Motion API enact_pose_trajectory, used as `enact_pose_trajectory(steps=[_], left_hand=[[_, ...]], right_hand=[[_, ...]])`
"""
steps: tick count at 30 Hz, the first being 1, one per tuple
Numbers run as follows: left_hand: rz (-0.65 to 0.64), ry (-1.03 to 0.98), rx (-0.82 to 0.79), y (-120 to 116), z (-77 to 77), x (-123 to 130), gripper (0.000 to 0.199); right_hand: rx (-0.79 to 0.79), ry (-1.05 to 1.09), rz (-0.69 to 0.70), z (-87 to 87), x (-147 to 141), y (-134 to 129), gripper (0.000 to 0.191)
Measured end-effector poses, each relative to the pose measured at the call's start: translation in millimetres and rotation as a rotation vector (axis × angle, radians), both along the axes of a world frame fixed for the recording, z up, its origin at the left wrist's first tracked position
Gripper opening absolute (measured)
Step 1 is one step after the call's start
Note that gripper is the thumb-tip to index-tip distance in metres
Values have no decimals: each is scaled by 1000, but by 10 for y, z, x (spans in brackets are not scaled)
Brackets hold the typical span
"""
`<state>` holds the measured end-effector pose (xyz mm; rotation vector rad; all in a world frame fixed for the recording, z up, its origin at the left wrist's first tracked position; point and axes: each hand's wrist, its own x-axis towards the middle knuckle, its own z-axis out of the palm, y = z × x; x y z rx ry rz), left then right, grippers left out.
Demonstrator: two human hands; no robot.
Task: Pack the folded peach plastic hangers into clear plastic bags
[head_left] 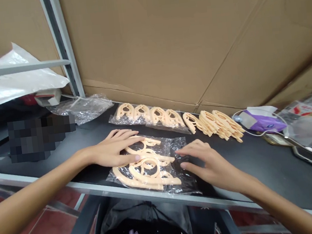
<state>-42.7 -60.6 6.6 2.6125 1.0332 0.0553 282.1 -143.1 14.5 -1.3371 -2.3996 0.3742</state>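
1. Black worktop (267,179) below cardboard sheeting (192,41): clear poly bag (186,181) of peach plastic hangers (148,174) lies directly before the person, long axis along the front edge.
2. Left hand (112,152): open, flat upon the bag's left portion, grasping nothing; nearer of the two.
3. Right hand (209,165): open, fingertips at the bag's right side, not gripping.

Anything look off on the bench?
Yes. The loose peach plastic pieces at the row's right end lie unbagged in a fanned, overlapping heap, unlike the bagged ones beside them. The clear bag under the left hand and right hand also sits right against the bench's front rim.
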Motion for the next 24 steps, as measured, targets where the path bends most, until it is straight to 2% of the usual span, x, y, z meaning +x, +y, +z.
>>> enact_pose_trajectory(steps=[5,12,18,21,24], left_hand=[[-5,-8,19,-6,20,11,76],[-11,-23,24,13,-21,-1,74],[2,-9,28,22,-15,-11,77],[0,1,17,28,-5,-12,79],[-4,1,18,37,-9,-18,79]], right_hand=[[61,-91,69,-33,-136,89,16],[96,32,153,-115,-342,134,15],[153,72,146,-169,-486,110,23],[172,118,141,-101,-376,117,21],[271,170,-2,-27,-25,265,18]])
